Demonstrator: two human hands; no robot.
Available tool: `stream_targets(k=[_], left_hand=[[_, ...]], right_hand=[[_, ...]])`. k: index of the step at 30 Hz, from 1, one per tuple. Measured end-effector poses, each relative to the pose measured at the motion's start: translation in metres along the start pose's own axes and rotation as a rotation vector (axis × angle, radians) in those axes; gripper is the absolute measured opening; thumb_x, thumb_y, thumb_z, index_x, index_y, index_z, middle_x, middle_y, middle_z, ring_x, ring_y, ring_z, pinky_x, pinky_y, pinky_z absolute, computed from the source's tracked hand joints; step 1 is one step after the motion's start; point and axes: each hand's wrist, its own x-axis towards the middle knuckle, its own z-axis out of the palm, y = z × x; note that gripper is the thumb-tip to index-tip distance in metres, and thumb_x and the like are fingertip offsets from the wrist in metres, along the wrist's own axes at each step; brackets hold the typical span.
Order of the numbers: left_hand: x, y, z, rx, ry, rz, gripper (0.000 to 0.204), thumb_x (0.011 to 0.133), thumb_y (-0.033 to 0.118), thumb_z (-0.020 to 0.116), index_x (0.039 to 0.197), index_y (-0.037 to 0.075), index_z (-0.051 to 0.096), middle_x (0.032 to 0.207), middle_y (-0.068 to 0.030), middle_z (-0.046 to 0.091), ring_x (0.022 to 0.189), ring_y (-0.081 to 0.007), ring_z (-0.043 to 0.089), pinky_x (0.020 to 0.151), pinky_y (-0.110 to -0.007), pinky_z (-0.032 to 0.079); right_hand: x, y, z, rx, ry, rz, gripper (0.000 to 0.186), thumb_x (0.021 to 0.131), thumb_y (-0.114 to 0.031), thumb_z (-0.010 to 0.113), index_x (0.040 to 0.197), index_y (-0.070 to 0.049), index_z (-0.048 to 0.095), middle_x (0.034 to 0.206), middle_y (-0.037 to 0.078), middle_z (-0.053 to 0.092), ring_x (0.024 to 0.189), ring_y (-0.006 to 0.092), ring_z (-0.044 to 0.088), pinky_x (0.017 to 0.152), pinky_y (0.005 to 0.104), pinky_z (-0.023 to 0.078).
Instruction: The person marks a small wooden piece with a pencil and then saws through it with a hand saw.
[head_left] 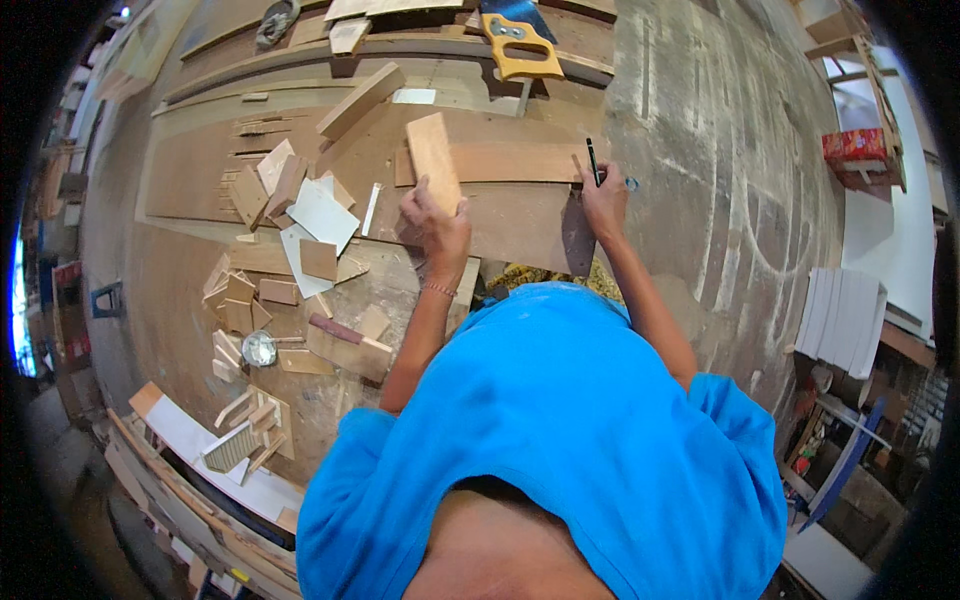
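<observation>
My left hand (437, 218) is closed round the near end of a small rectangular wooden block (432, 155), which is tilted up over the left part of a long flat board (510, 163). In my right hand (604, 205), a dark pencil (593, 160) sticks up between the fingers at the board's right end. Those fingers are pressed together around the pencil and lie close to the board's end. A small blue ring-shaped thing (632, 184) shows just right of that hand; its kind is unclear.
Offcuts of wood and white sheet (325, 215) lie in a heap to the left, near a round tin (259, 348) and a brown-handled tool (335, 328). Beyond the board rests a handsaw (522, 50) with a yellow handle. A thick wooden bar (360, 100) lies slanted at far left.
</observation>
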Motion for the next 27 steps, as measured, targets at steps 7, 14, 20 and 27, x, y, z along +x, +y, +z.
stream_targets(k=[7, 14, 20, 27], left_hand=[[-0.011, 0.038, 0.038, -0.002, -0.164, 0.221, 0.064, 0.067, 0.022, 0.070, 0.122, 0.005, 0.041, 0.108, -0.0152, 0.041, 0.102, -0.0312, 0.042, 0.086, -0.042, 0.036], [-0.017, 0.046, 0.054, -0.014, -0.243, 0.270, 0.064, 0.066, 0.016, 0.069, 0.120, -0.001, 0.039, 0.105, -0.0193, 0.036, 0.100, -0.0341, 0.037, 0.087, -0.041, 0.032], [-0.019, 0.051, 0.057, 0.072, -0.295, 0.267, 0.067, 0.066, 0.023, 0.071, 0.120, 0.000, 0.039, 0.104, -0.0191, 0.036, 0.101, -0.0349, 0.038, 0.085, -0.040, 0.033], [-0.016, 0.049, 0.056, 0.011, -0.304, 0.329, 0.067, 0.067, 0.026, 0.071, 0.117, -0.003, 0.039, 0.102, -0.0213, 0.035, 0.095, -0.0346, 0.041, 0.082, -0.042, 0.034]], right_hand=[[-0.005, 0.014, 0.001, 0.025, -0.024, 0.059, 0.029, 0.075, -0.020, 0.064, 0.092, 0.002, 0.058, 0.078, 0.016, 0.063, 0.069, 0.0244, 0.061, 0.065, 0.0343, 0.047], [-0.008, 0.010, -0.004, 0.054, -0.063, 0.121, 0.031, 0.073, -0.022, 0.063, 0.093, 0.002, 0.059, 0.079, 0.019, 0.063, 0.074, 0.0317, 0.062, 0.069, 0.0389, 0.046], [-0.009, 0.010, -0.003, 0.017, -0.068, 0.060, 0.031, 0.072, -0.022, 0.063, 0.092, 0.001, 0.059, 0.077, 0.018, 0.063, 0.073, 0.0324, 0.061, 0.068, 0.0395, 0.046], [-0.005, 0.020, 0.001, 0.110, -0.062, 0.141, 0.024, 0.073, -0.020, 0.063, 0.087, 0.000, 0.061, 0.075, 0.016, 0.063, 0.068, 0.0284, 0.062, 0.065, 0.0366, 0.047]])
